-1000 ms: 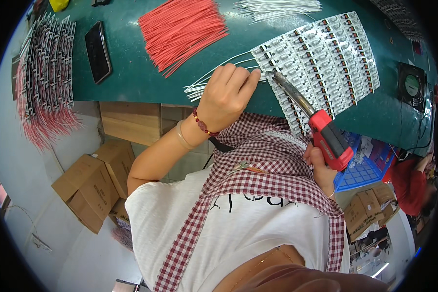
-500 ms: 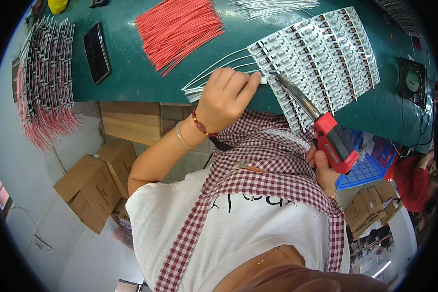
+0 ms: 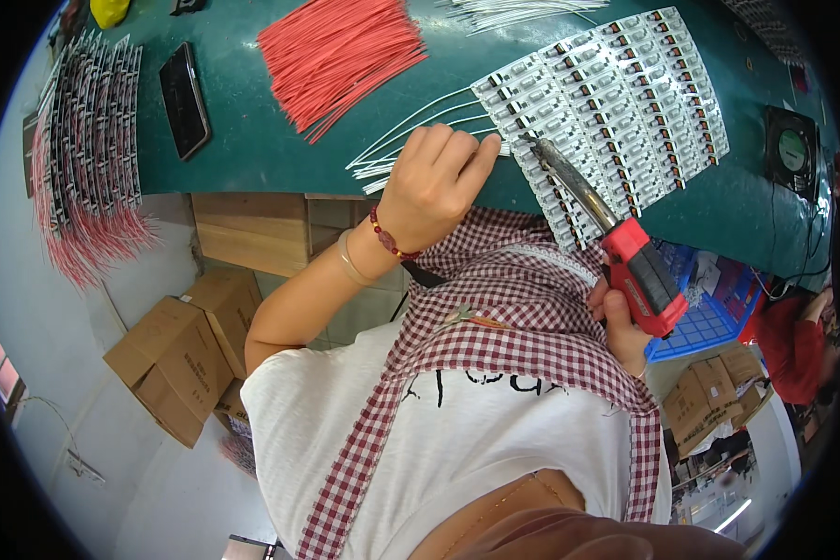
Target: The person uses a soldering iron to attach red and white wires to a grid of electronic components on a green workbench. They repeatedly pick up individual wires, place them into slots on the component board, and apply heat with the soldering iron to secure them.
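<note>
My left hand (image 3: 437, 180) is closed in a pinch on white wires (image 3: 375, 166), whose loose ends stick out to its left. Its fingertips are beside the left edge of a white circuit board panel (image 3: 616, 112) made of rows of small parts. A few white wires run from the panel's upper left edge. My right hand (image 3: 620, 322) is wrapped round the red and black handle of a soldering iron (image 3: 639, 271). The iron's dark tip is at the panel's left edge, close to my left fingertips. Whether it touches the panel, I cannot tell.
On the green table (image 3: 243, 168) lie red wires (image 3: 341, 61), more white wires (image 3: 523, 11) and a phone (image 3: 186, 101). Wired panels (image 3: 89, 140) hang over its left end. A black round-faced device (image 3: 793, 154) stands at right. Cardboard boxes (image 3: 173, 364) and a blue basket (image 3: 695, 331) are below.
The panel and the white wires have shifted very slightly. The soldering iron's tip has moved a little to the right. Both hands keep their grip.
</note>
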The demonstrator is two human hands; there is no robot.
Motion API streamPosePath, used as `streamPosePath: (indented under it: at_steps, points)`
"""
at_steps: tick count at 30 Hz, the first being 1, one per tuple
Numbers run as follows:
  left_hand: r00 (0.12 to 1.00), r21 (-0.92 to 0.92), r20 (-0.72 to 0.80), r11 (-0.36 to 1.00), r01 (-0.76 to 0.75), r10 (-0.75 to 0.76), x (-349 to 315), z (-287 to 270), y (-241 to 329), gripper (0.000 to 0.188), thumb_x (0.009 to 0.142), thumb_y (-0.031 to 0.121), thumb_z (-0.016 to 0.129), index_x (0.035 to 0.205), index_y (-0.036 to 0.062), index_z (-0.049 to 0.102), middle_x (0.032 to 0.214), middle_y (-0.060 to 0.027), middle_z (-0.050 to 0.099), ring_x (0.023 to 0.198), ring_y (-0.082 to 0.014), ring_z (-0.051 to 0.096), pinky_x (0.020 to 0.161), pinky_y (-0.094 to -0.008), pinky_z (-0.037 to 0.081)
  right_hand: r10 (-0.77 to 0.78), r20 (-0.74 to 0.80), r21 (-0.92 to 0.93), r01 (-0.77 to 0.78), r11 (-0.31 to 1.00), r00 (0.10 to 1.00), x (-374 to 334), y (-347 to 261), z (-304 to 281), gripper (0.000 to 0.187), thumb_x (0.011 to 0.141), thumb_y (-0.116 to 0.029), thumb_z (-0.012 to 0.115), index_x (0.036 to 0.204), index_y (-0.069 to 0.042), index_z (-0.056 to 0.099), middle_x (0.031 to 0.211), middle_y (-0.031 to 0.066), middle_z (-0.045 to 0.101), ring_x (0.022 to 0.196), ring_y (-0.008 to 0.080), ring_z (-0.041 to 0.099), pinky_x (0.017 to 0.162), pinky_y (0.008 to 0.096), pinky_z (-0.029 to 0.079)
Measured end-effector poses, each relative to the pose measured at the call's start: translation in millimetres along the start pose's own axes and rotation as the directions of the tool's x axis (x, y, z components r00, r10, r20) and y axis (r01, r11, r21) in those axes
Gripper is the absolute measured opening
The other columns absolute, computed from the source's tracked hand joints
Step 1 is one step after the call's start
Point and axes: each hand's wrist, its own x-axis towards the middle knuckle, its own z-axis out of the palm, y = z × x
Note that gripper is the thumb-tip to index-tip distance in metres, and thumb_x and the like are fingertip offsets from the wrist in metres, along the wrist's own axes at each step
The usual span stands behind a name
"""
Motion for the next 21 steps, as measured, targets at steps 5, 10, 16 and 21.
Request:
streamPosePath:
  at_steps: [5,10,16,21]
  points:
    - [1.000,0.019,0.006,1.000,-0.003,0.003,-0.3,1.6,-0.3,0.036,0.068,0.000,0.064,0.104,0.0000,0.068,0.082,-0.0048,0.056,0.071,-0.0198,0.051,0.063,-0.0321,0.042,-0.072,0.029,-0.064,0.074,0.995,0.997,-0.8,10.1,-0.4,0.043,0.093,-0.028,0.062,0.121,0.004,0.054,0.075,0.0068,0.060,0.058,0.0102,0.051,0.052,0.0239,0.042]
    - [1.000,0.020,0.008,1.000,-0.020,0.020,-1.8,2.1,-1.6,0.032,0.071,0.004,0.062,0.102,-0.0027,0.066,0.081,-0.0065,0.051,0.072,-0.0212,0.050,0.064,-0.0325,0.042,-0.140,0.057,-0.180,0.148,0.972,0.989,3.4,28.5,-3.2,0.035,0.090,-0.025,0.064,0.111,0.003,0.058,0.074,0.0072,0.060,0.060,0.0123,0.053,0.053,0.0256,0.042]
    - [1.000,0.008,-0.010,1.000,0.000,0.000,-0.8,2.8,-0.1,0.036,0.067,0.000,0.065,0.103,0.0001,0.069,0.080,-0.0041,0.055,0.070,-0.0196,0.051,0.062,-0.0322,0.042,-0.159,-0.004,-0.217,0.154,0.964,0.987,4.2,31.3,-1.4,0.020,0.079,-0.010,0.071,0.097,-0.001,0.067,0.083,0.0108,0.065,0.068,0.0209,0.063,0.060,0.0306,0.049]
    - [1.000,0.021,0.000,1.000,0.004,-0.004,-1.3,2.8,0.1,0.034,0.068,0.000,0.066,0.102,0.0002,0.069,0.081,-0.0042,0.056,0.070,-0.0196,0.051,0.062,-0.0321,0.042,-0.208,0.014,-0.247,0.205,0.947,0.978,0.7,37.6,-7.5,0.034,0.090,-0.032,0.065,0.101,0.001,0.060,0.074,0.0053,0.060,0.058,0.0097,0.051,0.051,0.0242,0.040]
